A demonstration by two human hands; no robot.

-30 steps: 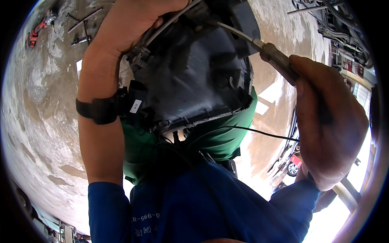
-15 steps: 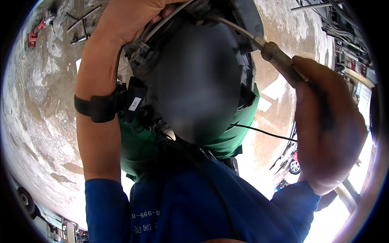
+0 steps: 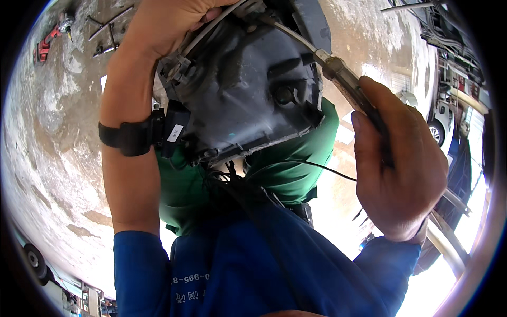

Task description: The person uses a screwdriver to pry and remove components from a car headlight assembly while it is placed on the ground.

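Observation:
A black moulded plastic housing (image 3: 243, 90) lies over my green-clad legs. My left hand (image 3: 187, 21) reaches to its top left edge, fingers curled round it beside a thin grey rod (image 3: 208, 29); its fingertips are partly hidden. A black strap (image 3: 134, 138) with a small device circles my left forearm. My right hand (image 3: 401, 169) grips the thick handle of a screwdriver-like tool (image 3: 343, 79), whose long shaft slants up-left into the top of the housing, where the tip is hard to make out. A thin black cable (image 3: 327, 168) runs behind my right hand.
A red power tool (image 3: 45, 45) and metal bar tools (image 3: 108, 26) lie on the stained concrete floor (image 3: 63, 158) at left. Dark piping and cables (image 3: 449, 31) are at upper right, a white car (image 3: 441, 121) at right, and a wheel (image 3: 34, 259) at lower left.
My right hand and the tool have moved leftward, with the handle closer to the housing. The housing has shifted slightly left, and the white car at the right has come into sight.

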